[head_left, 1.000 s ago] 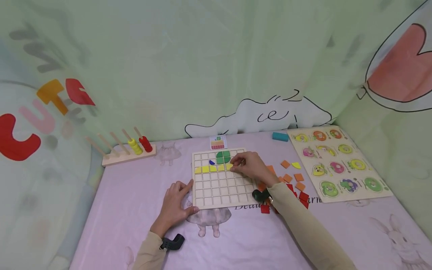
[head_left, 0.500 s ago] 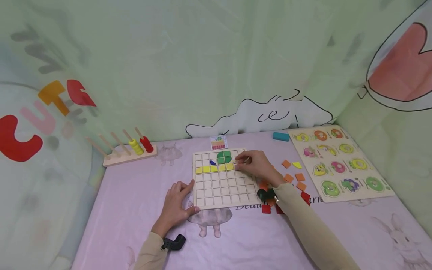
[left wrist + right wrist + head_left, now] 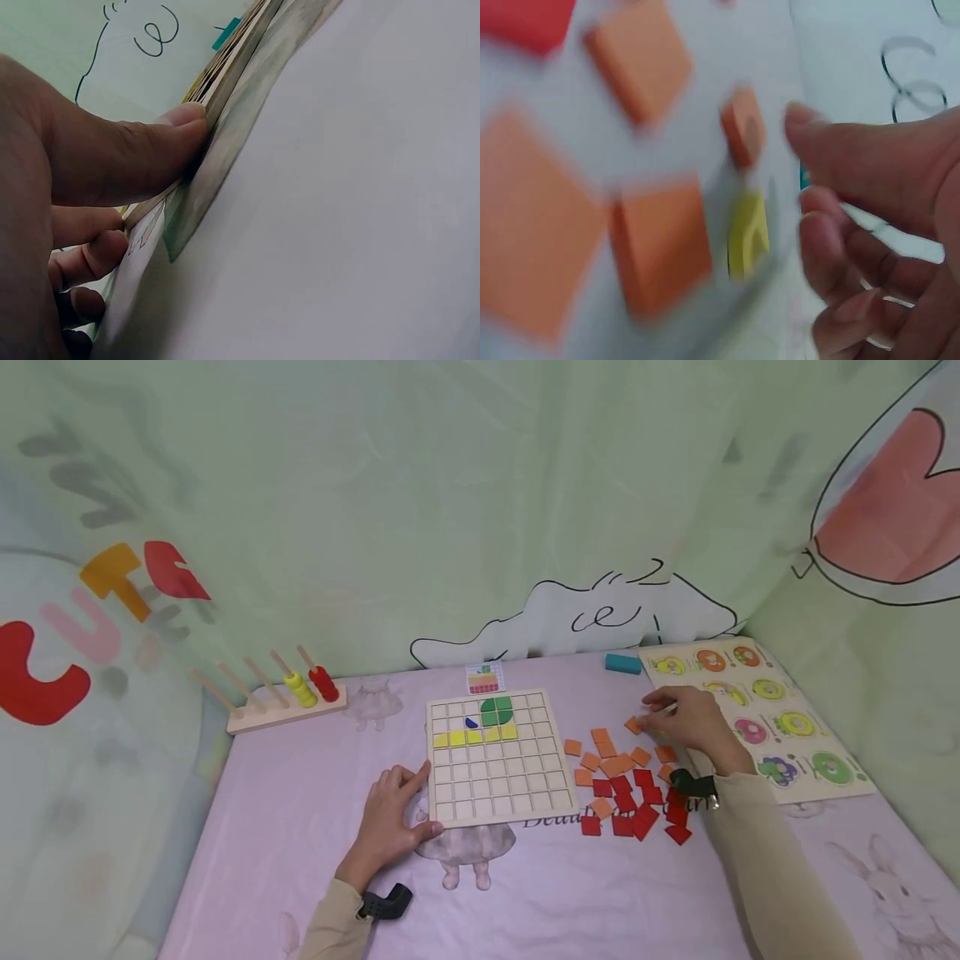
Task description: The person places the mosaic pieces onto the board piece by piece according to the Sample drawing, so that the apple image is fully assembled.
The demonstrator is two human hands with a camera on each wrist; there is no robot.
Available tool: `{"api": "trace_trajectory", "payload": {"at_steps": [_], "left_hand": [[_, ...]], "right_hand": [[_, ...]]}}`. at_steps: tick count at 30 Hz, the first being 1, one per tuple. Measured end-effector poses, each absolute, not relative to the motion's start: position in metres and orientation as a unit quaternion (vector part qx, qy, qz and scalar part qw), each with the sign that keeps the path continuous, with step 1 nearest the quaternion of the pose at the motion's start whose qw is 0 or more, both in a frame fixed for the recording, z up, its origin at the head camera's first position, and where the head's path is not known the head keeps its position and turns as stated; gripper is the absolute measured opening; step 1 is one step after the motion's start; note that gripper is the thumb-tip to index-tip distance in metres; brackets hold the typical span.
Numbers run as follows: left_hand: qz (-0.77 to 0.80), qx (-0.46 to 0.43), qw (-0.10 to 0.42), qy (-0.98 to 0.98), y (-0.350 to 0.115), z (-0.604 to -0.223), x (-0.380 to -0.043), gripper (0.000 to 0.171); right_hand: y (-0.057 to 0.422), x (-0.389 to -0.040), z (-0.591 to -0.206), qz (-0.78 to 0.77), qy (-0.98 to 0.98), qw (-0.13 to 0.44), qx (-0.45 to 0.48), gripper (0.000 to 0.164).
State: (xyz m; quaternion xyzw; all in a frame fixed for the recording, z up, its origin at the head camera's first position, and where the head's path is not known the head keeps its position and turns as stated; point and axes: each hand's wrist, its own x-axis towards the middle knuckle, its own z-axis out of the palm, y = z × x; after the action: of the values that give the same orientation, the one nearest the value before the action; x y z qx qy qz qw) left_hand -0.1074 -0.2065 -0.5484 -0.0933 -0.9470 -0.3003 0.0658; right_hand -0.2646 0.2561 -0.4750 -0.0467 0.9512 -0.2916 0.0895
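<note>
A wooden grid board [image 3: 495, 785] lies on the cloth, with a row of yellow squares [image 3: 475, 736], a green rounded shape [image 3: 497, 712] and a small blue piece [image 3: 471, 722] on it. My left hand [image 3: 386, 814] holds its near left corner, thumb [image 3: 169, 139] against the near edge and forefinger at the left side. Over to the right, my right hand [image 3: 693, 722] hovers above a yellow curved piece [image 3: 748, 232], close to an orange square [image 3: 633, 725]. Nothing shows between its thumb and fingers, which are parted.
Loose orange squares [image 3: 590, 762] and red squares [image 3: 624, 802] spread right of the board. A fruit puzzle board [image 3: 802, 781] lies beyond them. Behind stand a picture card [image 3: 485, 677] and a teal block [image 3: 623, 663]; a peg stand with rings [image 3: 288, 707] is at the back left.
My right hand has left the row of yellow squares and moved right, over the loose pieces beside the fruit puzzle. The left hand stays at the grid board's corner.
</note>
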Motion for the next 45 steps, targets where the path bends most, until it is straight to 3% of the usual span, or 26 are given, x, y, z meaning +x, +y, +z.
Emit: {"api": "trace_trajectory", "payload": {"at_steps": [9,16,25,33,37,45], "left_hand": [[-0.304,-0.091,0.069,-0.946,-0.208,-0.551,-0.105,0.092],[-0.309,-0.086,0.061,-0.945,-0.207,-0.553,-0.106,0.092],[-0.307,-0.089,0.060,-0.946,-0.207,-0.553,-0.107,0.092],[-0.305,-0.093,0.064,-0.946,-0.207,-0.552,-0.107,0.093],[-0.303,-0.096,0.068,-0.946,-0.207,-0.552,-0.107,0.093],[-0.299,-0.097,0.071,-0.947,-0.207,-0.551,-0.108,0.093]], "right_hand": [[0.277,-0.261,-0.490,-0.262,0.960,0.093,-0.043,0.032],[0.279,-0.262,-0.491,-0.257,0.959,0.103,-0.051,0.033],[0.268,-0.252,-0.496,-0.326,0.943,0.058,-0.036,0.046],[0.249,-0.252,-0.504,-0.388,0.920,0.017,-0.055,0.028],[0.239,-0.253,-0.505,-0.408,0.910,0.007,-0.066,0.036],[0.217,-0.254,-0.498,-0.455,0.888,0.056,-0.032,0.051]]}}
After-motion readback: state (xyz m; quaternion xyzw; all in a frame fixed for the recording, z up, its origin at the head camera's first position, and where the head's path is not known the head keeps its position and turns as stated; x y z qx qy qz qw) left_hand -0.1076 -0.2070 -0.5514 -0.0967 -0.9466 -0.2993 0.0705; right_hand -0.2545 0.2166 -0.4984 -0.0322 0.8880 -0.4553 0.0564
